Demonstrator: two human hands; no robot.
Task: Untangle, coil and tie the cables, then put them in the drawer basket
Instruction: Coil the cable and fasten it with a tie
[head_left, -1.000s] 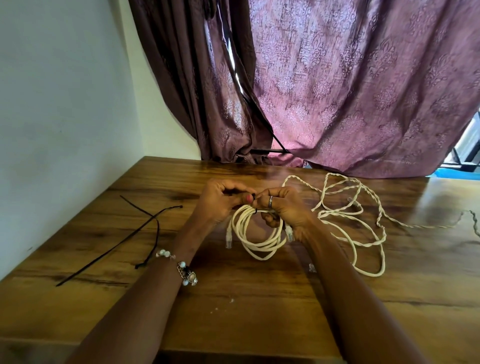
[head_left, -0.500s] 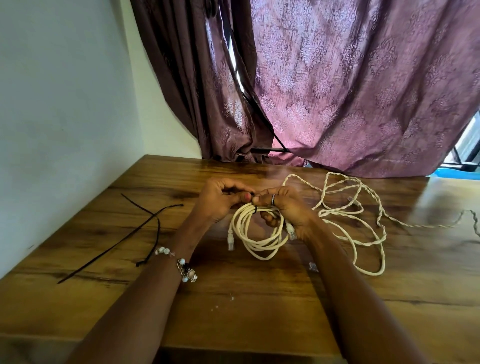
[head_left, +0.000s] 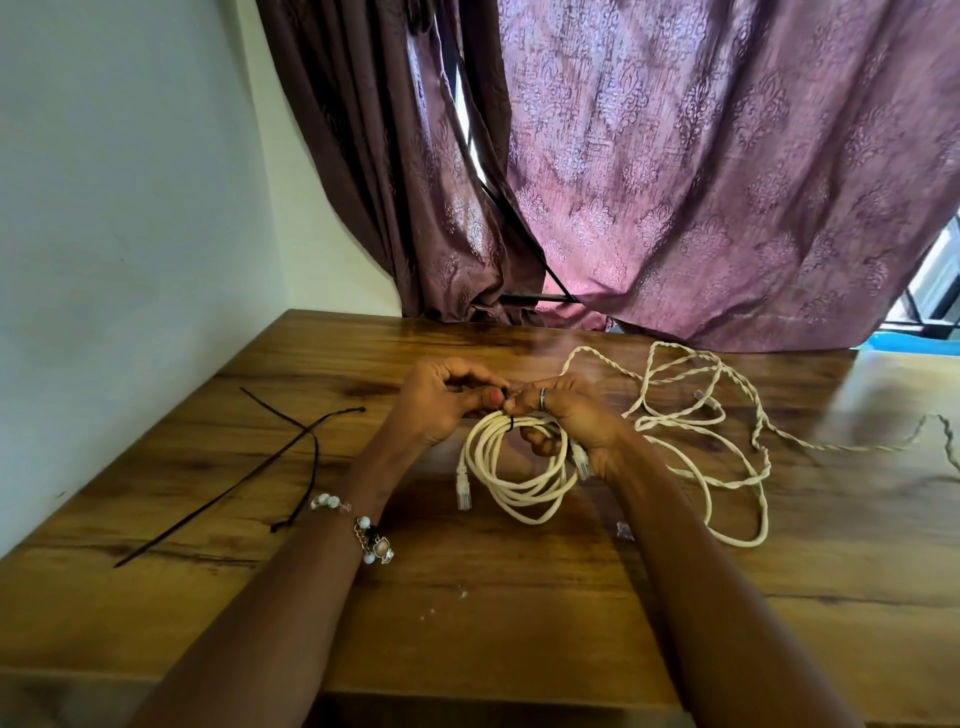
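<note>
Almost no change over the last second: both hands stay bunched at the top of the coiled cable (head_left: 511, 470), and the coil has only lifted and shifted slightly, with the plug end (head_left: 464, 486) hanging a bit higher on its left side. The coil is cream-coloured, several loops, held up at its far edge over the middle of the wooden table (head_left: 519, 613), its near loops drooping toward the tabletop. A thin black tie (head_left: 511, 423) wraps the bundle at the top. Left hand (head_left: 441, 402) has its fingers curled, thumb and fingertips pinching at the tie right beside the right hand. Right hand (head_left: 566, 415) grips the coil, fingers curled round and through the loops; a ring shows on one finger, and a second plug (head_left: 582, 460) hangs just below the palm. A beaded bracelet (head_left: 363, 530) sits on the left wrist. To the right, on the table, lies a second cream cable (head_left: 727, 457), loose and partly twisted, trailing off toward the right edge. To the left, well apart from the coil, spare black ties (head_left: 270, 467) lie crossed on the wood. At the far side hangs a purple patterned curtain (head_left: 701, 182); a pale wall (head_left: 114, 208) is on the left.
</note>
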